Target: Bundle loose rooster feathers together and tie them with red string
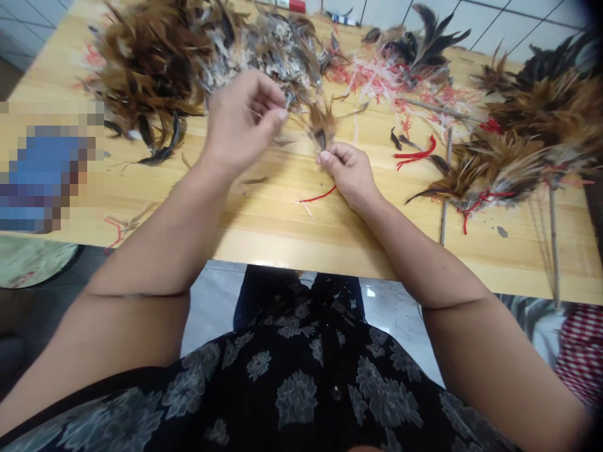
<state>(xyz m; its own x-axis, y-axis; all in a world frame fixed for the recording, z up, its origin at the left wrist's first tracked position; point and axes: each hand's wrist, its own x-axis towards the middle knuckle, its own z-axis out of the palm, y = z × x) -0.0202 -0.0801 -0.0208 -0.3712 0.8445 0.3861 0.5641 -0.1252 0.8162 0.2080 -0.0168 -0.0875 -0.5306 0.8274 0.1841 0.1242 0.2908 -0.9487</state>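
My left hand is raised over the wooden table, thumb and fingers pinched on a thin feather quill beside the big pile of brown and grey feathers. My right hand rests on the table, closed around the base of a small bunch of brown feathers that stands up from its fingertips. A red string trails out from under the right hand toward me.
Finished feather dusters on thin sticks lie at the right. Red and white string scraps litter the far middle, with dark feathers behind. A blurred blue object sits at the left. The table edge runs just before my lap.
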